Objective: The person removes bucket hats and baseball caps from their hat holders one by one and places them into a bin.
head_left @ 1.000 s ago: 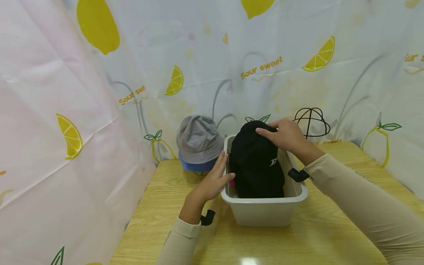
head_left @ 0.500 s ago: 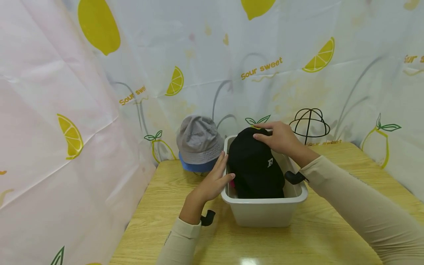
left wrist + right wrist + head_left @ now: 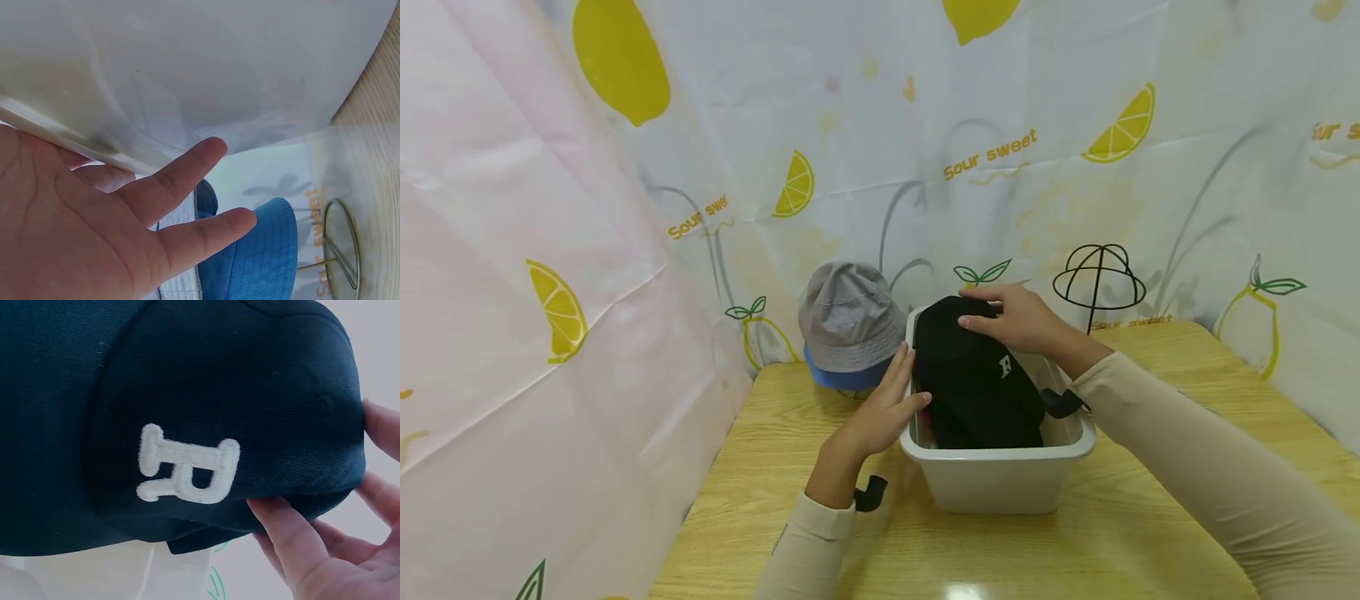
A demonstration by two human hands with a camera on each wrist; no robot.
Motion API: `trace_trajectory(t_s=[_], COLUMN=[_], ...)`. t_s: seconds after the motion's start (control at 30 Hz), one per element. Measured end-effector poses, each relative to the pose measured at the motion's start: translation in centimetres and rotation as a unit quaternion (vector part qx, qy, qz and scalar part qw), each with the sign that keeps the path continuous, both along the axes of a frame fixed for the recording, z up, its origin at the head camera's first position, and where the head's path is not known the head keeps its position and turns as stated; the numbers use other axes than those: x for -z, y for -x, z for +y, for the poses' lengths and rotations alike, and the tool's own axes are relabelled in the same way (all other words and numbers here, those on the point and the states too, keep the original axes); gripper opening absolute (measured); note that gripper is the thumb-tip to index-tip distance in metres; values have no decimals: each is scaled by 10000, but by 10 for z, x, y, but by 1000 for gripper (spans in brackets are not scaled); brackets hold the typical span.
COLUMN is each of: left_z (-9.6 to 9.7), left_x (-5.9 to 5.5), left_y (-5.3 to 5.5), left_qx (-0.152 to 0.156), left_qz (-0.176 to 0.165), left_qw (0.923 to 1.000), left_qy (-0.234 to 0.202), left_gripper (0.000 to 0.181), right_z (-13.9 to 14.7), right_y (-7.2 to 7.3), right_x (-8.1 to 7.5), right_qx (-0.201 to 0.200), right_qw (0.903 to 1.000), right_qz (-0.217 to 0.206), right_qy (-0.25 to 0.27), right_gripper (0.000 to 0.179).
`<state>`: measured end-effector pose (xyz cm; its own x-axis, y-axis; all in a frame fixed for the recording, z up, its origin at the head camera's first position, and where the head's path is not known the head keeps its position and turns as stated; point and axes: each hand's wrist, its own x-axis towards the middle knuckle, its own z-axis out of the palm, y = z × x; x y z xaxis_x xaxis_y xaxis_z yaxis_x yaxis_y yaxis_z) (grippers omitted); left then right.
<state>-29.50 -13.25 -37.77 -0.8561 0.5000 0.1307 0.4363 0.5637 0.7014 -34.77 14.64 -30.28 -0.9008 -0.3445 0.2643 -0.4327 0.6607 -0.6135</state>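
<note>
The black cap (image 3: 973,404), inside the bin (image 3: 1000,482), is pinched at its far end by the right hand (image 3: 1021,322); the left hand's (image 3: 880,419) fingers are held apart. Probably light and floppy, it is best held there.

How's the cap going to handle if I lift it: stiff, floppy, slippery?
The cap is probably light, being cloth. It should flex rather than stay rigid: the fabric dips where the right hand pinches it. Slipping seems unlikely, given the matte, ribbed weave.
</note>
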Motion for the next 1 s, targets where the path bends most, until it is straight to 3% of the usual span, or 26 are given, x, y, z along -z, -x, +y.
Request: trace_trajectory(t_s=[0.5, 0.8, 1.0], left_z=[0, -1, 0], left_x=[-2, -1, -1], left_y=[-2, 0, -2], left_qx=[108, 123, 110], left_qz=[67, 28, 32], left_qw=[9998, 9998, 9999], left_qy=[-134, -138, -108], left_gripper=[77, 76, 76], right_z=[-6, -12, -15], right_y=[11, 13, 13], right_x=[6, 13, 18], right_qx=[-86, 26, -165], right_qw=[9977, 9894, 9830], right_qz=[-154, -15, 193], right_qy=[-647, -1450, -1818], right_gripper=[69, 68, 66])
